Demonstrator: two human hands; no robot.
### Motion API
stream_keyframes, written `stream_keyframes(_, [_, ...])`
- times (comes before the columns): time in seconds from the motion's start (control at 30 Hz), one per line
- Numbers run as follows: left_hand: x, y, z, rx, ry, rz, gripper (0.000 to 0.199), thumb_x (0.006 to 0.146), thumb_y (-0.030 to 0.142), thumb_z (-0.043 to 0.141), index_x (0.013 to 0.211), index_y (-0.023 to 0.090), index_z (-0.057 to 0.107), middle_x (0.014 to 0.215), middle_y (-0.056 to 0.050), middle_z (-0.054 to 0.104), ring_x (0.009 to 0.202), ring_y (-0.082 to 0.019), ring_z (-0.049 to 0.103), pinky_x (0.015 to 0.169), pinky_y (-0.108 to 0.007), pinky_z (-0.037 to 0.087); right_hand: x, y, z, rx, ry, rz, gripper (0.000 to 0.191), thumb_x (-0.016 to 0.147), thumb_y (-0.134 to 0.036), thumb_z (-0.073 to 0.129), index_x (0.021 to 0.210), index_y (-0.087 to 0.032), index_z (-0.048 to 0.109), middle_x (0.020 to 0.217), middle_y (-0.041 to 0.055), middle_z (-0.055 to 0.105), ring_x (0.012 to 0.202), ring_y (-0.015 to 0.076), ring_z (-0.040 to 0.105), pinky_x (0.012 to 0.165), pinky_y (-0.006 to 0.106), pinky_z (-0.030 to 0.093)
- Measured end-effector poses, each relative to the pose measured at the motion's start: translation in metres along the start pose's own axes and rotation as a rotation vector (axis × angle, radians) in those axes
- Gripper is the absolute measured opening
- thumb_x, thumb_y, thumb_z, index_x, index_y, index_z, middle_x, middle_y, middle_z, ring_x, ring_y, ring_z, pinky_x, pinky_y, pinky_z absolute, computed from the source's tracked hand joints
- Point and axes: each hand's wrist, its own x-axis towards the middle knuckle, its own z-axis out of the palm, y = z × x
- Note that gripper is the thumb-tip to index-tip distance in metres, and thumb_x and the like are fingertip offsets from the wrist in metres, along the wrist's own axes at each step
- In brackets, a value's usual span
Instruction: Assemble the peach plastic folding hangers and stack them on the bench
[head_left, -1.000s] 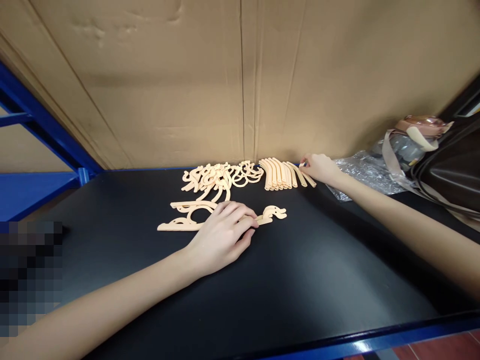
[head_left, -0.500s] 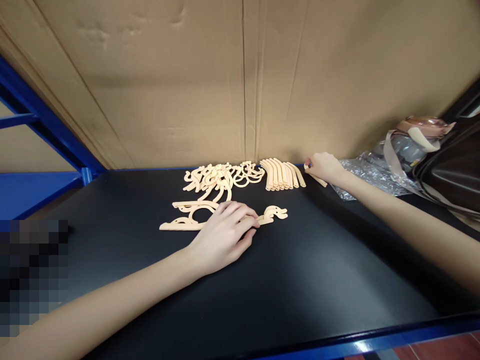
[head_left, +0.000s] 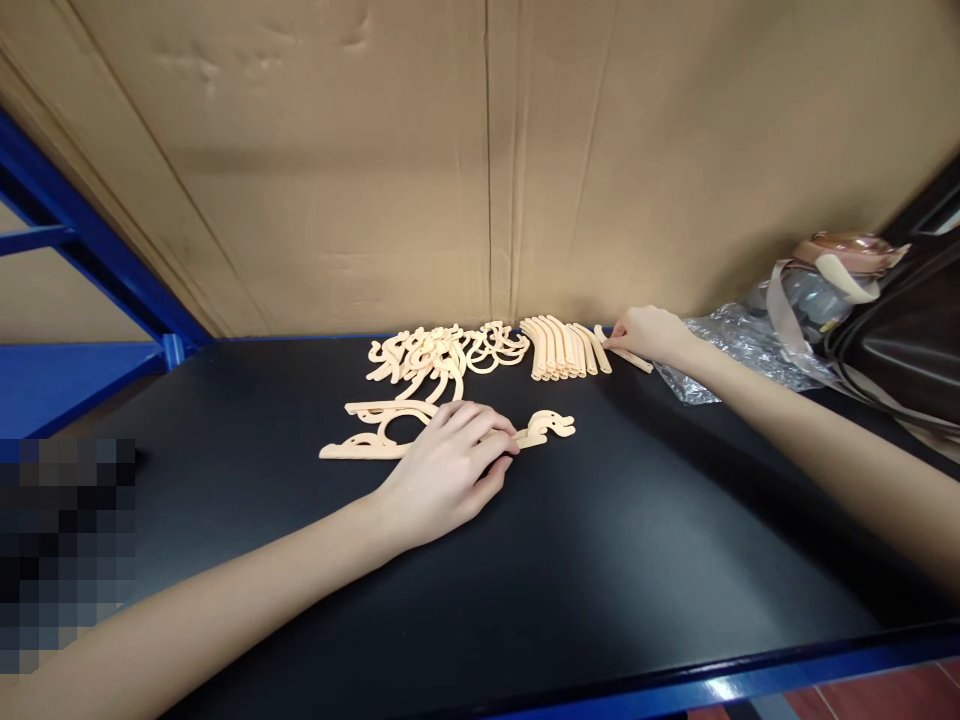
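My left hand (head_left: 450,465) lies over beige plastic hanger pieces on the black table, fingers curled round them with the thumb at the near side. Long arms (head_left: 364,453) stick out to the left of it and a hook-shaped end (head_left: 553,424) to the right; the middle is hidden under the palm. At the far edge, my right hand (head_left: 649,335) pinches a curved hanger arm (head_left: 600,335) at the right end of a row of similar arms (head_left: 555,350). Another straight-looking piece (head_left: 636,361) lies just below that hand.
A heap of hook-like beige pieces (head_left: 420,355) and some ring-shaped ones (head_left: 495,348) lie left of the row. Clear plastic wrap (head_left: 720,345) and a strapped bottle (head_left: 817,290) stand at the right. Cardboard (head_left: 375,180) walls the back; a blue frame (head_left: 112,240) rises at left.
My right hand has shifted the curved hanger arm slightly left, closer to the row. My left hand has stayed in place over the hanger pieces.
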Motion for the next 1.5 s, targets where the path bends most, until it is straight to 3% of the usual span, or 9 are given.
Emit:
stream_keyframes(0.33, [0.0,0.0,0.0,0.004,-0.004,0.013,0.016,0.093,0.014,0.044,0.096,0.018,0.06,0.101,-0.004,0.064,0.1,-0.018,0.054,0.09,-0.037,0.038,0.004,-0.003,0.004,-0.035,0.044,0.119,0.018,0.074,-0.026,0.058,0.084,-0.016,0.07,0.077,0.0107,0.069,0.074,0.0256,0.065,0.059,0.03,0.043])
stream_keyframes(0.87, [0.0,0.0,0.0,0.006,0.002,0.017,0.016,0.092,0.014,0.045,0.095,0.019,0.059,0.101,-0.004,0.064,0.1,-0.018,0.055,0.09,-0.037,0.039,0.005,0.0,0.012,0.086,0.037,0.059,0.02,0.079,-0.032,0.057,0.084,-0.019,0.07,0.082,0.0061,0.071,0.077,0.0209,0.065,0.059,0.026,0.042])
stream_keyframes(1.2, [0.0,0.0,0.0,0.005,0.006,0.018,0.016,0.092,0.014,0.045,0.095,0.019,0.06,0.1,-0.004,0.064,0.1,-0.019,0.055,0.09,-0.037,0.04,0.003,-0.007,0.009,0.045,0.011,0.048,0.027,0.079,-0.039,0.057,0.097,-0.023,0.068,0.098,0.0044,0.071,0.089,0.0231,0.064,0.064,0.028,0.043])
stream_keyframes(1.5, [0.0,-0.001,0.0,0.01,0.003,0.022,0.018,0.092,0.015,0.043,0.095,0.018,0.06,0.101,-0.005,0.064,0.099,-0.019,0.055,0.09,-0.038,0.041,0.004,-0.013,0.006,-0.025,-0.016,0.084,0.029,0.077,-0.037,0.056,0.099,-0.023,0.067,0.096,0.0059,0.071,0.09,0.0257,0.065,0.065,0.03,0.044])
